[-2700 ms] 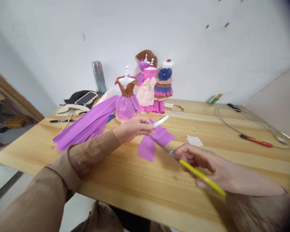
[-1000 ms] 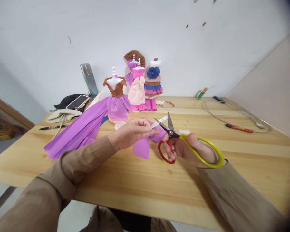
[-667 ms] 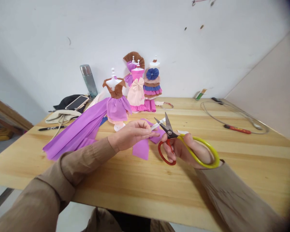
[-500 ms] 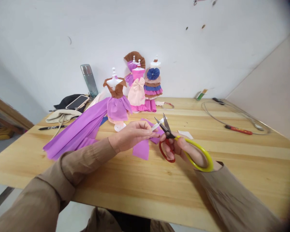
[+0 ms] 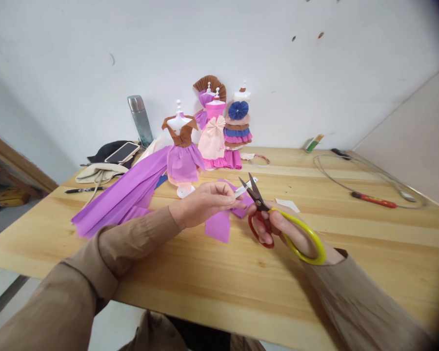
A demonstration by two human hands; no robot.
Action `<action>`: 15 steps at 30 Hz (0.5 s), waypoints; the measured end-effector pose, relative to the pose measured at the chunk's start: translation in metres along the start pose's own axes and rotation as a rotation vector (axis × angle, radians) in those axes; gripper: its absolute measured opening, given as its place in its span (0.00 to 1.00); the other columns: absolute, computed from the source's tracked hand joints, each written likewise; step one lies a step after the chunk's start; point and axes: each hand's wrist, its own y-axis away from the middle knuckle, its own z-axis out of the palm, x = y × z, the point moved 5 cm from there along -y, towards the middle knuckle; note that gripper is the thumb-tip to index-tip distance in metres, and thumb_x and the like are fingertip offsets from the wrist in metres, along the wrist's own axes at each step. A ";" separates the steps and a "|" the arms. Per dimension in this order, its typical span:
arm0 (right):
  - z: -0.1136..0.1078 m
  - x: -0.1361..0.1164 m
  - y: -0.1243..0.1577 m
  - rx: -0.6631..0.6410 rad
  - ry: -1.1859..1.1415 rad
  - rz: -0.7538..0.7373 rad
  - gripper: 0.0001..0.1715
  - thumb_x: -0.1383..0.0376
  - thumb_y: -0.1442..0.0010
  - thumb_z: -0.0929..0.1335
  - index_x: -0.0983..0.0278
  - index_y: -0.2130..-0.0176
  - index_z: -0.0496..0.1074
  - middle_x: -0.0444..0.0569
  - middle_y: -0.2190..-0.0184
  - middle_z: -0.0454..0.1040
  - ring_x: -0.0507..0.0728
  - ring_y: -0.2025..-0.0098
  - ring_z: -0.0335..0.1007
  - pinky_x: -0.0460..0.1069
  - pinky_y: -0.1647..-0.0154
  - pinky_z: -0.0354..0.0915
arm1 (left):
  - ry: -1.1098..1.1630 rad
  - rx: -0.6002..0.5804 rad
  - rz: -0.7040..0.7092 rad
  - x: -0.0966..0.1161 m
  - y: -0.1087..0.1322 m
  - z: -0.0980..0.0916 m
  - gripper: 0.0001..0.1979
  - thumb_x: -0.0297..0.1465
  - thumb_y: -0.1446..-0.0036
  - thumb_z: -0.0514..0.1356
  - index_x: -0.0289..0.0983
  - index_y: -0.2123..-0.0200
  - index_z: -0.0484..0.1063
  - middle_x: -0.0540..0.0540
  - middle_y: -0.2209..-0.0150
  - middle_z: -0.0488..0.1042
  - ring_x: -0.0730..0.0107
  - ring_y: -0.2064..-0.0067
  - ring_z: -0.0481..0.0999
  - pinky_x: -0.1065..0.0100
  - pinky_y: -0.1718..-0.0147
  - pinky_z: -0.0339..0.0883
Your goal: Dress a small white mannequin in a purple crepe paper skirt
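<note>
My left hand [image 5: 208,201] pinches a narrow white strip [image 5: 243,188] between thumb and fingers. In my right hand [image 5: 283,228] is a pair of scissors [image 5: 259,199] with one yellow and one red handle loop, its dark blades parted. The far part of the strip lies between or behind the blades; I cannot tell which. Beneath my hands, purple crepe paper pieces [image 5: 218,227] rest on the wooden table [image 5: 219,278]. Just beyond my left hand stands a small dress form [image 5: 183,141] in a brown top and purple skirt.
More dressed forms [image 5: 215,139] stand by the wall. Long purple paper [image 5: 120,195] trails left, near a phone [image 5: 122,152], a pen [image 5: 86,189] and a flask [image 5: 140,122]. A cable [image 5: 329,180] with a red-handled tool [image 5: 373,200] lies right. A white scrap [image 5: 287,204] is near the scissors.
The whole view has shifted slightly, so things sit a little further right. The scissor blades stay parted around the same part of the strip; both hands keep their hold.
</note>
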 end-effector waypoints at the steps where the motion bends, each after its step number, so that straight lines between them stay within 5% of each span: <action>1: 0.001 -0.001 0.000 0.004 -0.005 -0.001 0.29 0.41 0.34 0.61 0.63 0.55 0.69 0.42 0.80 0.63 0.52 0.80 0.57 0.50 0.78 0.58 | 0.007 -0.004 0.001 0.000 0.000 0.000 0.19 0.36 0.56 0.74 0.34 0.78 0.67 0.49 0.73 0.72 0.67 0.60 0.78 0.60 0.47 0.66; 15: 0.002 -0.001 0.000 0.029 -0.064 0.038 0.26 0.44 0.33 0.61 0.63 0.57 0.69 0.39 0.84 0.60 0.50 0.84 0.54 0.49 0.81 0.59 | -0.029 -0.002 0.003 0.005 0.002 0.004 0.18 0.35 0.55 0.74 0.34 0.78 0.67 0.49 0.72 0.72 0.68 0.61 0.77 0.61 0.51 0.67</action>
